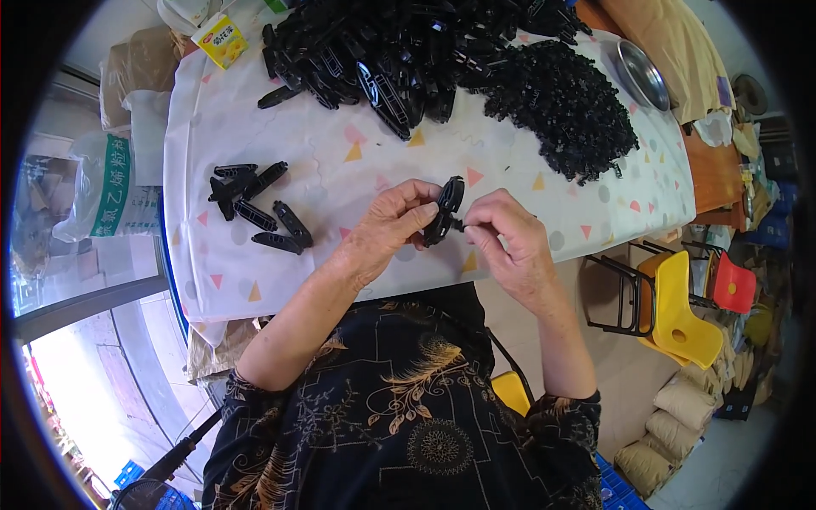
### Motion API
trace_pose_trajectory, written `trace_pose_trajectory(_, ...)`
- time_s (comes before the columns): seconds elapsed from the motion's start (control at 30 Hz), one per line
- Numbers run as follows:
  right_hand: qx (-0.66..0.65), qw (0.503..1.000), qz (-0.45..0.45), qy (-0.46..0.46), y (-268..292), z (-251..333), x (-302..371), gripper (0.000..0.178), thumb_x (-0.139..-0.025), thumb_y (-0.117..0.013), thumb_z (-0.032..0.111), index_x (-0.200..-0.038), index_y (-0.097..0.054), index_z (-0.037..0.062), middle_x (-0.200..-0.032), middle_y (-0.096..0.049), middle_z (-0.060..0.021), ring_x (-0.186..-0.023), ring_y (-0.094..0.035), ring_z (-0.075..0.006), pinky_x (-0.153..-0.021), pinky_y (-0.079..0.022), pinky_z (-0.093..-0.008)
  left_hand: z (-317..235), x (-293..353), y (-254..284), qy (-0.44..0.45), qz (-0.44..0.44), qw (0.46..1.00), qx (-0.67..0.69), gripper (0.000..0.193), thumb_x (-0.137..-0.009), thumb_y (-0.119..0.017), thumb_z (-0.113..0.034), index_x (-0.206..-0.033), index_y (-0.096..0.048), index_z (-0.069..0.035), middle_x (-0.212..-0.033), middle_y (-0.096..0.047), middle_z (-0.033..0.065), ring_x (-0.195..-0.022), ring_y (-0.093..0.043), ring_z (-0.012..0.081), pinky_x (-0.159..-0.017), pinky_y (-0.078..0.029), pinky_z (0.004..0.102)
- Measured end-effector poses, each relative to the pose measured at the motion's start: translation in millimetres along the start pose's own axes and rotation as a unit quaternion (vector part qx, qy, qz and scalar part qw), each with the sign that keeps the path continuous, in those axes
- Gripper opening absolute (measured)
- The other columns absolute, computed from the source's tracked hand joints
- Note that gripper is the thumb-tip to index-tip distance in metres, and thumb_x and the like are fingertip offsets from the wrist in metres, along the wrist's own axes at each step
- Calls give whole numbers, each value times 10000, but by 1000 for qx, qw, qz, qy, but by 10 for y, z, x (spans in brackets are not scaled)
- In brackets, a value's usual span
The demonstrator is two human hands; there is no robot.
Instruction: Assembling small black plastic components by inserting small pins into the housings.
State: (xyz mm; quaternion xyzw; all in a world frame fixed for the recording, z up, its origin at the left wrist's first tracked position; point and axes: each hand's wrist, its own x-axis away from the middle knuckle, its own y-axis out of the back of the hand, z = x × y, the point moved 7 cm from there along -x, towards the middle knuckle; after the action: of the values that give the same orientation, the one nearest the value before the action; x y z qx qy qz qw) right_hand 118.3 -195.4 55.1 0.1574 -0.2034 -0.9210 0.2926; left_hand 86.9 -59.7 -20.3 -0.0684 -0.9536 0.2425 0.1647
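Note:
Over the near part of the table, my left hand [398, 217] is closed around a long black plastic part [445, 209], held tilted upward. My right hand [507, 235] pinches a small dark piece [460, 225] against the side of that part; its shape is mostly hidden by the fingers. To the left lies a small group of similar long black parts [257, 206]. A large heap of long black parts [374, 59] spreads across the far side, and beside it rises a pile of small black pieces [565, 110].
The table wears a white patterned cloth [340, 144]. A yellow packet [221, 42] lies at the far left, a round metal tray [643, 76] at the far right. Yellow chairs [680, 310] and stacked sacks [680, 416] stand right of me, plastic bags [110, 187] at the left.

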Motion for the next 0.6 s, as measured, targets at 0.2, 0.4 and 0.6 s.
trace_pose_trajectory(0.2,91,991,97,33,-58,142,-137,147,-763,-633,-78,-874,-569,-6,-841,-508,-76,-706,-549,-197,-686,-474,-303,-2,-6,-30,4,16,997,-78,202,-931,-543,-168,-1090,-563,-46,-829,-578,-25,-695,-509,43,-610,-417,192)
trace_pose_trajectory(0.4,105,983,139,58,-137,69,-238,119,-761,-665,-3,-854,-592,14,-842,-513,-61,-732,-581,-215,-633,-488,-320,30,13,41,32,9,994,-104,202,-924,-533,-134,-1091,-564,-25,-822,-582,-13,-681,-511,47,-596,-418,193)
trace_pose_trajectory(0.6,4,994,113,7,-181,-108,-250,139,-721,-689,-53,-809,-605,16,-786,-486,-36,-679,-508,-167,-961,-395,-347,65,24,109,25,-2,996,-84,183,-923,-531,-117,-1076,-571,-24,-806,-577,-11,-659,-506,45,-585,-418,188)
